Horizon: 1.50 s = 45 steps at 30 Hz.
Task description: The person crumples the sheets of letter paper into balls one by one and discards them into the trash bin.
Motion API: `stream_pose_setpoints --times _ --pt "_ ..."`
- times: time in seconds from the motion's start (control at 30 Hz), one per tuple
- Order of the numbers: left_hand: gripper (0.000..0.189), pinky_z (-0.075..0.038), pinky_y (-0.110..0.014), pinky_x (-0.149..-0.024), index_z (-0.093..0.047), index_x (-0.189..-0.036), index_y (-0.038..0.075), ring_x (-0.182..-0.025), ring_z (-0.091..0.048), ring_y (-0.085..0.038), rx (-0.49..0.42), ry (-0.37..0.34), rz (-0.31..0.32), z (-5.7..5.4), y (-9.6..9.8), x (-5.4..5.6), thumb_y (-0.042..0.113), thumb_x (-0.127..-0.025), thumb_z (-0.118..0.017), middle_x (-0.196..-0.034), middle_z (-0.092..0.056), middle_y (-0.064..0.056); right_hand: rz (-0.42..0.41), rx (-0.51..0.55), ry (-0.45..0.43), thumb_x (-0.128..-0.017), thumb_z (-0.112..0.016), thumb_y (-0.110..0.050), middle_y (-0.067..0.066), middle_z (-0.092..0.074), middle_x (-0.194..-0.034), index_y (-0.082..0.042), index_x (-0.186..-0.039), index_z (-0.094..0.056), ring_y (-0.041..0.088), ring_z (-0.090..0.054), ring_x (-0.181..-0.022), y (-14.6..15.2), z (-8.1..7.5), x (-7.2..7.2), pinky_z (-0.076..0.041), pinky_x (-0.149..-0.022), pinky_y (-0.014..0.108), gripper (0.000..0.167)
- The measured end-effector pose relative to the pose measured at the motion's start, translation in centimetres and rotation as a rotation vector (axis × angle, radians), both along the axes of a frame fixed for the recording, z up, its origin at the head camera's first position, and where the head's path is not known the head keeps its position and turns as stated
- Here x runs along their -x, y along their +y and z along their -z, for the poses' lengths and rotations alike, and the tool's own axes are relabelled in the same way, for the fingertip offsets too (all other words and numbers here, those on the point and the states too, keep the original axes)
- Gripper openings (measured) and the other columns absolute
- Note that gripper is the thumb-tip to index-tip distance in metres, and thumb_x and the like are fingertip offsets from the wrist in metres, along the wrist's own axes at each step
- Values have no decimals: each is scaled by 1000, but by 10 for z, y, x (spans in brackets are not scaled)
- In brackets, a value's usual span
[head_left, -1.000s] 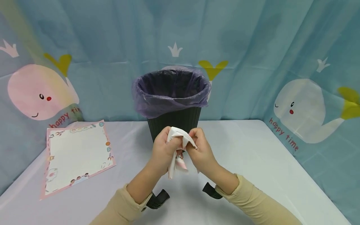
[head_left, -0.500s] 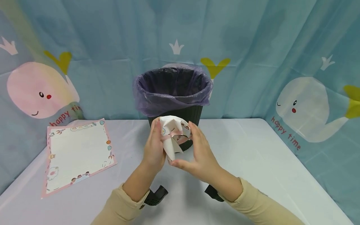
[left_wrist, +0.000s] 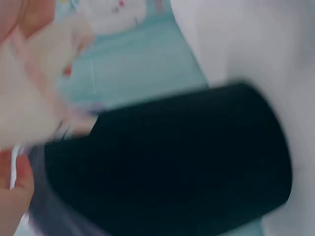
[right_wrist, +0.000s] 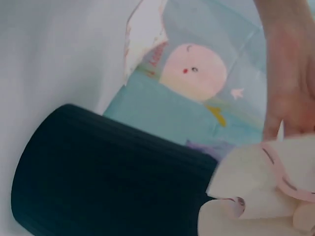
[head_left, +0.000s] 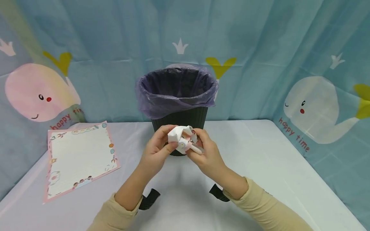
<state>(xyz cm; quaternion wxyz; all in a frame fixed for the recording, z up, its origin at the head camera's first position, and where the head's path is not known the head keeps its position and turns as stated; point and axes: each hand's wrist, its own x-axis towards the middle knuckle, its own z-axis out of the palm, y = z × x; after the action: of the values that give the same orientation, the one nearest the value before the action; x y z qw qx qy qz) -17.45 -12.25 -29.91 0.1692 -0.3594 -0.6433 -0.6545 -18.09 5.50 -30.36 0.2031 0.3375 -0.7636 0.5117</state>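
Both hands hold a crumpled sheet of paper (head_left: 180,133) in front of the bin, over the table. It is white with a pink printed border, folded in on itself with loose corners sticking out. My left hand (head_left: 154,154) pinches its left side, thumb on the near face. On the other side my right hand (head_left: 209,157) grips it with curled fingers. In the left wrist view the paper (left_wrist: 24,98) is blurred. The right wrist view shows curled paper edges (right_wrist: 256,187) beside the dark bin.
A black bin (head_left: 185,117) with a purple liner bag (head_left: 173,106) stands at the table's back edge. A flat sheet with a pink printed border (head_left: 82,160) lies on the white table (head_left: 245,179) at the left. Behind hangs a blue whale-print curtain (head_left: 254,64).
The paper has gone from a folded bundle with hanging ends to a tighter crumple. Both hands opened round it half a second ago and now curl in on it.
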Motion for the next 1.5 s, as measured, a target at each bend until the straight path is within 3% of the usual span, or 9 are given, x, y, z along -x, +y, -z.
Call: stream_pose_setpoints --times 0.13,0.3,0.53,0.73,0.83,0.97,1.07,1.27,1.5 --pt "36 -50 -25 -75 -59 -119 -6 -97 -53 -13 232 236 -141 -5 -10 -2 -8 -84 -67 -112 -58 -8 -28 -50 125 -76 -60 7 10 -61 -83 0 -104 -55 15 -51 -65 5 2 3 -45 -53 23 29" --pt "24 -45 -27 -57 -62 -90 -1 -74 -49 -15 168 279 -179 -2 -7 -3 -20 -76 -66 -83 -56 -8 -170 -28 288 -70 -53 14 0 -40 -62 -6 -79 -49 7 -35 -54 4 4 8 -31 -45 18 22" --pt "31 -43 -22 -50 -64 -81 16 -62 -47 -11 -57 -101 60 8 -10 -2 -15 -84 -61 -76 -53 4 -424 -59 239 -76 -56 17 5 -45 -65 -3 -85 -49 12 -43 -54 9 4 11 -37 -46 18 23" --pt "13 -50 -21 -65 -70 -95 16 -75 -55 -10 -129 -228 -45 6 -10 -9 7 -94 -61 -88 -63 6 -326 -199 28 -80 -74 2 3 -60 -79 -3 -100 -54 10 -55 -67 22 -6 -1 -50 -55 24 29" --pt "19 -51 -21 -70 -71 -93 12 -78 -57 -10 -148 -292 -52 5 -4 -12 1 -95 -55 -88 -65 6 -342 -236 246 -84 -74 -3 1 -55 -73 -5 -89 -55 11 -50 -65 24 -8 0 -45 -56 22 20" --pt "34 -51 -21 -67 -72 -88 22 -75 -59 -8 -128 -479 144 7 3 -9 2 -98 -47 -83 -65 5 -352 -280 695 -94 -64 -13 -1 -50 -68 -8 -78 -53 15 -45 -64 22 -12 6 -36 -57 24 21" --pt "35 -52 -21 -66 -72 -88 22 -73 -61 -8 -73 -613 256 9 4 -7 7 -100 -43 -83 -66 4 -251 -293 849 -92 -69 -23 -5 -51 -68 -11 -76 -53 16 -43 -63 21 -16 7 -32 -57 27 25" --pt "24 -52 -21 -65 -70 -93 4 -71 -63 -7 27 -677 282 9 0 -4 8 -97 -46 -82 -66 2 -107 -346 583 -52 -95 -30 8 -58 -102 -3 -111 -52 24 -53 -93 27 -13 6 -42 -79 39 78" --pt "43 -52 -26 -79 -53 -124 -13 -92 -63 -15 143 -642 226 7 -6 -10 20 -97 -57 -108 -64 -10 -113 -216 465 -77 -78 -48 4 -59 -94 -7 -99 -59 21 -52 -90 32 0 15 -39 -76 37 51"
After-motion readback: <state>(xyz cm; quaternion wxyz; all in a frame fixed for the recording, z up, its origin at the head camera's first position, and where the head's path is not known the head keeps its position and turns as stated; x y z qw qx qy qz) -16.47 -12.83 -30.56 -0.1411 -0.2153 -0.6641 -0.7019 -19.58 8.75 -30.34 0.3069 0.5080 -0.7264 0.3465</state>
